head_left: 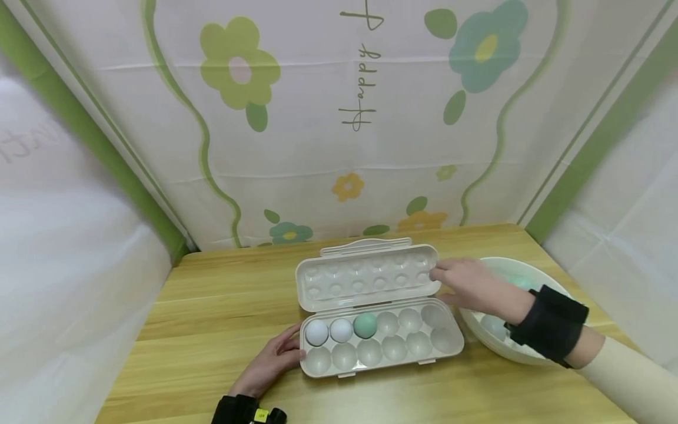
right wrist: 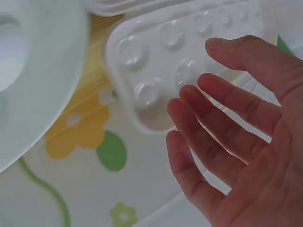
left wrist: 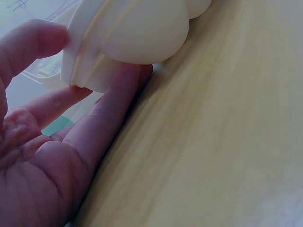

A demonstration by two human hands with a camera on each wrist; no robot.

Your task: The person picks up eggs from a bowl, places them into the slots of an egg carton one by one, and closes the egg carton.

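On the tabletop [head_left: 212, 306], an open egg carton [head_left: 394, 348] lies with three eggs [head_left: 341, 330] at the left of its far row. The left hand [head_left: 269, 364] grips its left end between thumb and fingers. From the near right — across the bowl [head_left: 489, 346] — the empty right hand [head_left: 479, 287] extends, fingers loosely spread, beside the lid's [head_left: 365, 274] right end.

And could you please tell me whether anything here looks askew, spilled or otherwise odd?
Nothing looks spilled or damaged, and the three eggs in the egg carton sit in wells. Only the "Happy" lettering on the backdrop cloth seems odd: it runs sideways rather than reading level.
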